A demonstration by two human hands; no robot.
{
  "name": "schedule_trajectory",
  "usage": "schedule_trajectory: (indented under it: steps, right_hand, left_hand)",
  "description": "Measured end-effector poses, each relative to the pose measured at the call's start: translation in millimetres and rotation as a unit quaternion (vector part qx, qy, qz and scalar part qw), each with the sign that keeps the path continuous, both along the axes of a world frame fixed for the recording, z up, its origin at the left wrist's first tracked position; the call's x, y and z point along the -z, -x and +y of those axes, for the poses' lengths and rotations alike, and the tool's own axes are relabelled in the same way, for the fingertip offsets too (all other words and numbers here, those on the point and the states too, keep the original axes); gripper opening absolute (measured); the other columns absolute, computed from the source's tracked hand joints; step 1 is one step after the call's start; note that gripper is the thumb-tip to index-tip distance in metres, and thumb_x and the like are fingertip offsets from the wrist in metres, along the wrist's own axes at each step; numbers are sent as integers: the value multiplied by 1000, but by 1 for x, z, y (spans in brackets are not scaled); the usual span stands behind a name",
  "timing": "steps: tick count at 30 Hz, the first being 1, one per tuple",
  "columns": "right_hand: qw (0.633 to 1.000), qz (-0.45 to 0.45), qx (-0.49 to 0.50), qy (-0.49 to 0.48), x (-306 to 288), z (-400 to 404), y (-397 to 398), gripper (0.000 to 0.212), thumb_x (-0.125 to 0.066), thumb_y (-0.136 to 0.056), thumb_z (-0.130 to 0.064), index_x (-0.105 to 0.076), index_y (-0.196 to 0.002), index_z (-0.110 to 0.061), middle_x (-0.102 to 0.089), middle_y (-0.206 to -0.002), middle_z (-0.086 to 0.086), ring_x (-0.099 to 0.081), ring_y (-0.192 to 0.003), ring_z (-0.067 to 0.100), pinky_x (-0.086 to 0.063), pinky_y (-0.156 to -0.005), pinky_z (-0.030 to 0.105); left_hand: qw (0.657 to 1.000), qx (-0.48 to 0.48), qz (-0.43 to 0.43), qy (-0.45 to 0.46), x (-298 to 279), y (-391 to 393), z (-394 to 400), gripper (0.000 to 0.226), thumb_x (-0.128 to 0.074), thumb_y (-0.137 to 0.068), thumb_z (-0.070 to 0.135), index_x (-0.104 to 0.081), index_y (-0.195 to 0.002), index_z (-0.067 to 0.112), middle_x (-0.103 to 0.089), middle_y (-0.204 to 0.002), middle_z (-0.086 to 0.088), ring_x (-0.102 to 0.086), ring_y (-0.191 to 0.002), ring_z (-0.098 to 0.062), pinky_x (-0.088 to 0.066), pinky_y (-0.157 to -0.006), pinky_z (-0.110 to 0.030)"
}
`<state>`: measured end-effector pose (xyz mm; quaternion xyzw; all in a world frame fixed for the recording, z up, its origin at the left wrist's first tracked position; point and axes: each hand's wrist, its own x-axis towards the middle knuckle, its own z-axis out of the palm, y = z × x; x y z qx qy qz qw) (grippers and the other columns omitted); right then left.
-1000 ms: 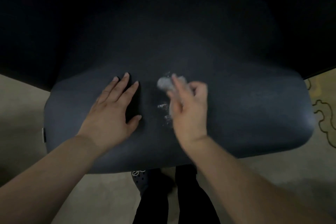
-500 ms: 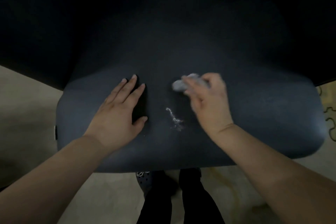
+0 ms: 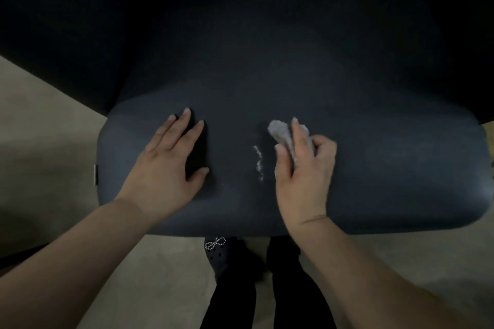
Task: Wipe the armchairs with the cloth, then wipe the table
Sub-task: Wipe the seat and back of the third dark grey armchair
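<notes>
here the cloth (image 3: 280, 133), a small grey crumpled wad, sits on the dark blue armchair (image 3: 374, 168) seat, gripped by the right hand (image 3: 302, 171). the left hand (image 3: 165, 163) lies flat, fingers spread. a white streak (image 3: 258, 163) lies between them; beige floor (image 3: 40, 141) surrounds.

Dim shot, low contrast. Top half, 10 to 2 o'clock, nearly black, no detail. Light falls from above and slightly right: left hand (image 3: 165, 165) casts a hard shadow to its 3 o'clock side on the armchair (image 3: 374, 168). Faint sheen on upholstery at 3 o'clock. Wide-angle bowing at edges, forearms stretched at 5 and 7 o'clock. Slight softness, compression noise, no motion blur.
</notes>
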<state>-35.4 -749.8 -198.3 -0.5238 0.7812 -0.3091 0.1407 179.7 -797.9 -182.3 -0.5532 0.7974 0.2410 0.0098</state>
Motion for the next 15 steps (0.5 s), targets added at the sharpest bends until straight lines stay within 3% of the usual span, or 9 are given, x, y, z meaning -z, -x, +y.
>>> schedule_trajectory:
  steps: [4,6,9,12,15]
  right_hand:
    - [987,10,-161,-16,-3,10,-37,46,-55,-86,-41,-57,-130,-29,-50,-108,15,-52,-94,30,-48,-85,42]
    - [976,49,-209,-33,-3,2,-38,44,-57,-84,-41,-58,-128,-34,-51,-106,12,-51,-91,28,-50,-80,42]
    - [976,101,-189,-27,1,-22,-10,44,-64,-82,-33,-61,-126,-34,-53,-103,15,-52,-88,33,-50,-78,44]
    - [992,80,-94,-35,0,-34,4,42,-62,-84,-34,-61,-126,-33,-48,-105,15,-48,-92,31,-47,-84,42]
    - [978,82,-193,-22,-2,-23,-12,42,-65,-81,-44,-64,-121,-34,-51,-104,14,-49,-90,31,-47,-81,40]
  left_hand:
    - [1000,-4,5,-2,-1,-2,2,82,-66,-81,35,-25,-151,19,-8,-160,1,-3,-147,-17,-4,-117,-28]
    - [1000,-8,6,-5,0,-1,2,82,-65,-81,36,-25,-151,19,-7,-160,0,-3,-147,-18,-5,-118,-30]
    - [1000,-15,5,-7,2,-1,2,82,-62,-82,42,-22,-151,23,-5,-160,3,-1,-147,-16,-6,-118,-32]
    - [1000,-12,6,-6,3,-2,1,82,-58,-81,45,-22,-151,24,-5,-160,4,-1,-147,-16,-9,-119,-35]
    - [1000,-16,10,-7,3,-2,2,81,-60,-82,43,-23,-151,23,-6,-160,3,-2,-147,-16,-9,-119,-34]
